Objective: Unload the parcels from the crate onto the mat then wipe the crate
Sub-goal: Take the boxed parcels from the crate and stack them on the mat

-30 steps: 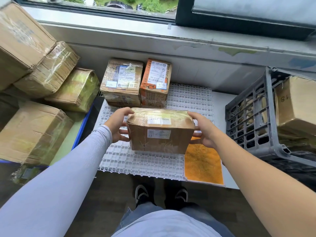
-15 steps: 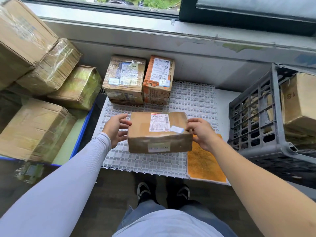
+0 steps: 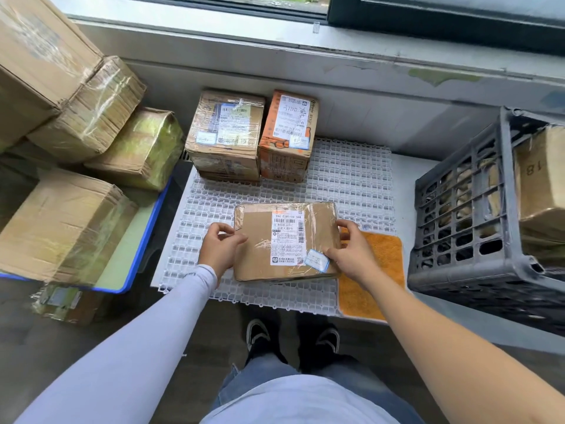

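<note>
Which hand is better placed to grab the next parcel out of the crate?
Probably the right hand. The crate, with parcels inside, stands on that side, past the orange cloth. The left hand is at the far edge of the flat parcel.

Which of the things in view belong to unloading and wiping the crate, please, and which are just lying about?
Part of the job:
flat parcel, under both hands
two parcels at the mat's far edge
white mat
grey crate, parcels inside
orange cloth

Just lying about:
taped boxes
blue tray
</note>
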The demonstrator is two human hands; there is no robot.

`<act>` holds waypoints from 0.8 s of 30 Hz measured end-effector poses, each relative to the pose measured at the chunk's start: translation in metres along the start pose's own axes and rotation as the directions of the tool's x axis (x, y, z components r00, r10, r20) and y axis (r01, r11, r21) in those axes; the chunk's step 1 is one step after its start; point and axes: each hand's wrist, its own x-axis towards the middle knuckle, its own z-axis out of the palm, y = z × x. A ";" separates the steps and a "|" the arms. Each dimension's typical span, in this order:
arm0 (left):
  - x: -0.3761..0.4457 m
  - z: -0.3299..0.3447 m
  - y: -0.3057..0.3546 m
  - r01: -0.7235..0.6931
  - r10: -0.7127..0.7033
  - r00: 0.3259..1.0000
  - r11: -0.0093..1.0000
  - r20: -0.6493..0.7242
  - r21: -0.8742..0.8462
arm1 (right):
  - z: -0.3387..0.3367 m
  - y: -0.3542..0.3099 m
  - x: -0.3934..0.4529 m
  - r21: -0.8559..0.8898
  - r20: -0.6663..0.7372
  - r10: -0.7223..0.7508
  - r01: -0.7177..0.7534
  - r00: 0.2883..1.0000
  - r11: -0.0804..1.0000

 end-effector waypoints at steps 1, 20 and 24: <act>-0.004 0.002 -0.001 -0.067 0.067 0.998 0.995 -0.004 0.074 | 0.001 0.000 -0.001 -0.097 -0.005 -0.039 0.038 0.999 0.994; -0.024 0.004 -0.021 -0.595 0.351 0.773 0.114 0.528 0.796 | 0.027 -0.002 -0.017 -0.772 0.382 -0.311 0.485 0.871 0.410; -0.022 -0.016 -0.007 -0.619 0.448 0.721 0.074 0.528 0.782 | 0.028 -0.026 -0.024 -0.772 0.374 -0.374 0.509 0.848 0.381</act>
